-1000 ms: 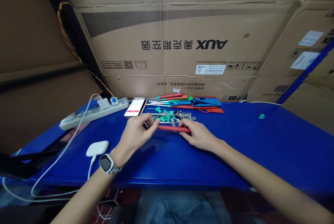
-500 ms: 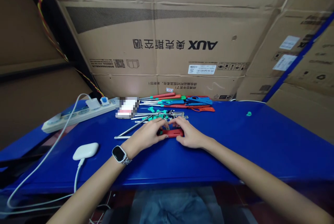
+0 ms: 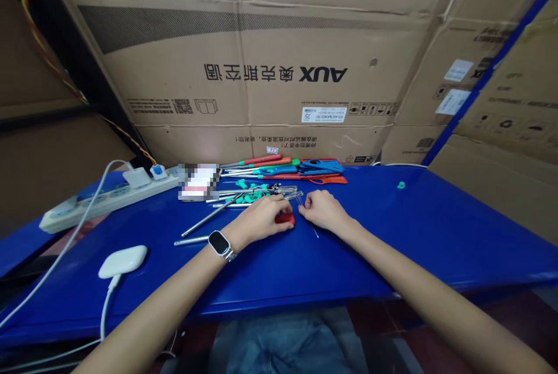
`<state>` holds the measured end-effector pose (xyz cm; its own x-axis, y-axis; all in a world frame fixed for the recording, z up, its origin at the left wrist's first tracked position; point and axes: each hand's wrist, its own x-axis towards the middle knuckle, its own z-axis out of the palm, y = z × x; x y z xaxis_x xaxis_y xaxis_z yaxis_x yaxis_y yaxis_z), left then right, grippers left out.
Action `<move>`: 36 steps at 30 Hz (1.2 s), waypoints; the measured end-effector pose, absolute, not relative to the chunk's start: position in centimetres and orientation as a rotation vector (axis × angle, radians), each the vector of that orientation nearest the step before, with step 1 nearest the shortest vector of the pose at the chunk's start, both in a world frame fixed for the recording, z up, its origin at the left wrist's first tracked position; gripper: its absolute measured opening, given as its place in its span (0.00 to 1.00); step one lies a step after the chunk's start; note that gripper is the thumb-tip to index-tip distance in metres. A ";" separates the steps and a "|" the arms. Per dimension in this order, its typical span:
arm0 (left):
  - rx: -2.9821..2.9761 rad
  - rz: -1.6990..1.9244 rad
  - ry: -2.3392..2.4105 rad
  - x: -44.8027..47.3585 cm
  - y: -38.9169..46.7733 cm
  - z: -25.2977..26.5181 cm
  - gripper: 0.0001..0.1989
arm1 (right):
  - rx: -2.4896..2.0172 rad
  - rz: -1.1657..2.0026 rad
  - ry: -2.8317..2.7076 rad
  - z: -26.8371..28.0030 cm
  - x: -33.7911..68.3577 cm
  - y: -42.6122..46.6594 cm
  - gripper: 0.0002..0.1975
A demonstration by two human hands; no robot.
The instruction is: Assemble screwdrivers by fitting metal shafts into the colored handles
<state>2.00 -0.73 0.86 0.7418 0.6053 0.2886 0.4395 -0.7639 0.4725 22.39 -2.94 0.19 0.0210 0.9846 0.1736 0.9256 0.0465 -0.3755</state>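
Note:
My left hand [image 3: 267, 216] is closed on the red handle [image 3: 285, 219] of a long-nosed lighter, close to the tabletop. A metal tube [image 3: 192, 240] shows below my left wrist, perhaps part of the same lighter. Just right of the handle, my right hand [image 3: 325, 209] pinches a small clear plastic piece [image 3: 300, 200]. A thin wire [image 3: 314, 232] runs down below its fingers; whether it joins the clear piece I cannot tell. Behind my hands lie green plastic clips [image 3: 242, 184], loose metal tubes [image 3: 213, 215] and clear parts [image 3: 288, 189] in a pile.
Red, blue and orange long-nosed lighters [image 3: 322, 166] lie in a row along the cardboard [image 3: 270, 89]. A blurred-out phone-like thing [image 3: 198, 182], a power strip [image 3: 108, 200] and a white case on a cable [image 3: 122, 261] sit left. A green clip [image 3: 401, 185] lies right on the blue table [image 3: 392, 234].
My hands have drawn apart; both were on the red handle. My right hand has moved right with the clear piece, and a thin wire now shows below it. The view has shifted slightly.

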 end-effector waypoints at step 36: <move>2.393 0.586 0.889 -0.2 -0.9 0.6 0.11 | -0.830 0.978 -1.494 0.4 17.6 -2.3 0.09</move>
<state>-0.22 -0.87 0.60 0.6917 0.6904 0.2118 0.4670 -0.6513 0.5981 17.57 -2.30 0.41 -0.1414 0.9017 0.4087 -0.0143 0.4109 -0.9116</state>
